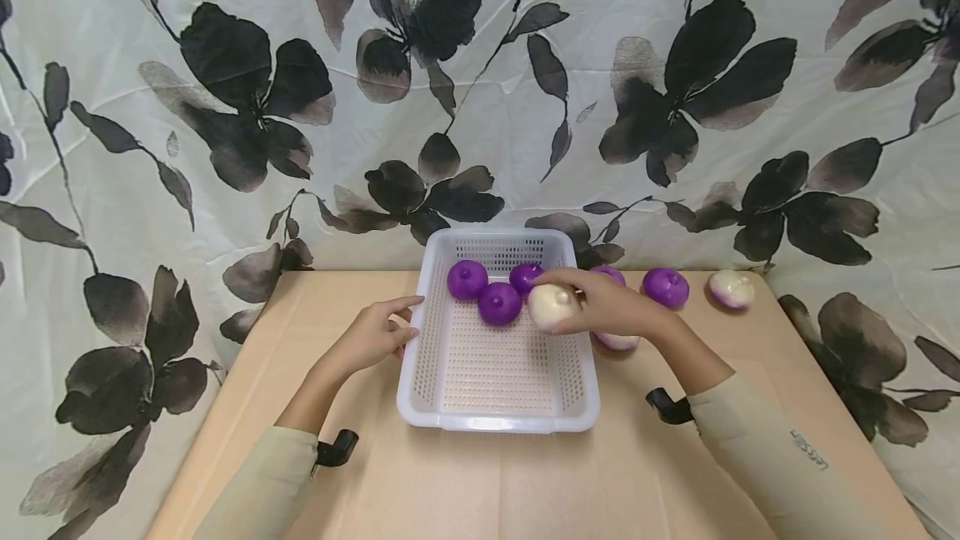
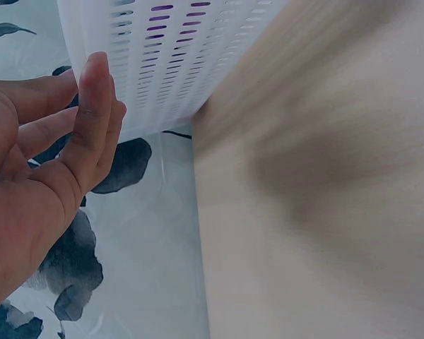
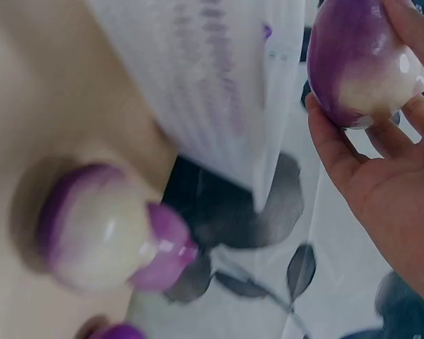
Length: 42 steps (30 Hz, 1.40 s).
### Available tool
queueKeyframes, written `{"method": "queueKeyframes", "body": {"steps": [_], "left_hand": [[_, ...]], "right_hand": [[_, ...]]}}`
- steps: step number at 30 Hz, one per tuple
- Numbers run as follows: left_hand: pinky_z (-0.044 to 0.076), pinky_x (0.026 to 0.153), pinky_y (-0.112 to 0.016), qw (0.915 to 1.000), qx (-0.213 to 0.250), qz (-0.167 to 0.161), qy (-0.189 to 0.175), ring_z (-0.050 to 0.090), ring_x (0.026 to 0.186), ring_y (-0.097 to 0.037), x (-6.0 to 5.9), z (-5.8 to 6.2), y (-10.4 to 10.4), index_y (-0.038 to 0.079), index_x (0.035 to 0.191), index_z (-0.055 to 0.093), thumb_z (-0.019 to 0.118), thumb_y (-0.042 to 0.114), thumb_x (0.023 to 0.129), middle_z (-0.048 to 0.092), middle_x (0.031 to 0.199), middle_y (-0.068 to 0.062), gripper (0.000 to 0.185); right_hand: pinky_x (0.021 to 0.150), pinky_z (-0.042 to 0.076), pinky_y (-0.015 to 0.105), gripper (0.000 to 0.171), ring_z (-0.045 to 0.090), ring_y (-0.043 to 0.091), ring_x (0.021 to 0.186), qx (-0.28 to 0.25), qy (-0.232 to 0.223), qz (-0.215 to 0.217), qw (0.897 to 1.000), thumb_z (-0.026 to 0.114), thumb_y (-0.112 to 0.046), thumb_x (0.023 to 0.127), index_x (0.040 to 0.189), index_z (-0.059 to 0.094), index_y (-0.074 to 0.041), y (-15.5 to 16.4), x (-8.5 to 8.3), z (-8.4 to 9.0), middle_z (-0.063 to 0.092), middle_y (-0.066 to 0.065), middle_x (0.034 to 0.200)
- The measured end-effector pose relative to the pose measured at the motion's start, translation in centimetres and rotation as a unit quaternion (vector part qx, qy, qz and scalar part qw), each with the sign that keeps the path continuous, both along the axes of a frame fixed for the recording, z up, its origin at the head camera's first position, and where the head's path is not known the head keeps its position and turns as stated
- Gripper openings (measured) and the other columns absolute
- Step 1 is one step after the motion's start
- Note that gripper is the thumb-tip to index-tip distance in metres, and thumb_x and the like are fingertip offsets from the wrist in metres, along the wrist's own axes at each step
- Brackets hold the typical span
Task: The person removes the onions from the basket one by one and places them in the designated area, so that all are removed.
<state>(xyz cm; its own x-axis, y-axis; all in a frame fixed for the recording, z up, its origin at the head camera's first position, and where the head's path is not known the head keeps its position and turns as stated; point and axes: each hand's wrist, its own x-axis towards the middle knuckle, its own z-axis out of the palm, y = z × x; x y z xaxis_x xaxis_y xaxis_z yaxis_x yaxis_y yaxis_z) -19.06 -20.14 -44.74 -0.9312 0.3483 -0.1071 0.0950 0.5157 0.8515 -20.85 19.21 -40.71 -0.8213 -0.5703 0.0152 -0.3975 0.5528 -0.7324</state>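
Your right hand (image 1: 611, 307) grips the onion (image 1: 553, 307) over the basket's (image 1: 420, 340) right side; it looks smooth, firm, light, so cup its round middle; your left hand (image 1: 375, 336) rests open against the left wall.

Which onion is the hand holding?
The pale one over the basket, gripped by the right hand; every other onion lies untouched.

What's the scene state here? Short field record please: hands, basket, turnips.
right hand: grips a purple-and-white turnip over the basket
left hand: open, fingers at the basket's left wall
basket: white, perforated, on the tan table
in basket: three purple turnips at the far end
on table: more turnips right of the basket
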Motion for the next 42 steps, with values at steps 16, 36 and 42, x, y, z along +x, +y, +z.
{"method": "queueKeyframes", "body": {"steps": [16,36,42], "left_hand": [[0.065,0.068,-0.054,1.0,0.002,0.003,-0.001,0.069,0.072,-0.018,-0.1,0.0,0.1,-0.004,0.152,0.045,0.062,-0.004,0.097,0.058,0.119,-0.028,0.057],[0.065,0.067,-0.052,1.0,0.001,0.003,-0.005,0.068,0.072,-0.017,-0.1,0.0,0.1,-0.003,0.152,0.045,0.063,-0.004,0.097,0.057,0.12,-0.027,0.058],[0.065,0.067,-0.051,1.0,0.001,0.006,-0.004,0.068,0.07,-0.017,-0.1,-0.2,0.0,-0.003,0.152,0.046,0.062,-0.004,0.097,0.058,0.119,-0.027,0.057]], "right_hand": [[0.101,0.048,0.02,0.073,0.056,0.026,0.127,0.002,0.023,-0.074,0.997,0.087,-0.032,0.085,0.149,0.054,-0.017,9.1,1.5,-1.7,0.055,0.011,0.149],[0.093,0.049,0.055,0.068,0.049,0.042,0.116,0.06,0.031,-0.156,0.986,0.08,-0.024,0.091,0.145,0.051,0.004,16.6,1.6,-5.3,0.054,0.029,0.127],[0.095,0.049,0.053,0.067,0.055,0.042,0.115,0.056,0.031,-0.167,0.984,0.081,-0.024,0.09,0.142,0.052,0.007,17.3,1.7,-6.7,0.056,0.028,0.126]]}}
